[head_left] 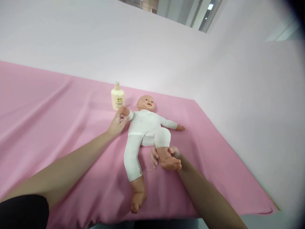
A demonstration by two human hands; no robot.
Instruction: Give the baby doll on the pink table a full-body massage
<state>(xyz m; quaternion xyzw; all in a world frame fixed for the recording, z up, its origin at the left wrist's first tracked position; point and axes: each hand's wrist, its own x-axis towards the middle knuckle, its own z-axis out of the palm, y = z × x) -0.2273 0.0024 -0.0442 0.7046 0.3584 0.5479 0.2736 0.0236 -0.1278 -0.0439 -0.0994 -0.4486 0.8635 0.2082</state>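
A baby doll [145,128] in a white bodysuit lies on its back on the pink sheet [59,127], head toward the wall. My left hand [117,123] reaches out and holds the doll's raised hand and wrist. My right hand [164,156] cups the doll's bent leg at the ankle, with the bare foot resting over my fingers. The doll's other leg lies straight, pointing toward me. A cream lotion bottle [117,98] stands upright just behind my left hand, left of the doll's head.
The pink sheet covers a table that ends at a white wall [238,95] behind and to the right. The sheet's near edge hangs off at the bottom. Folds run across the sheet on the left.
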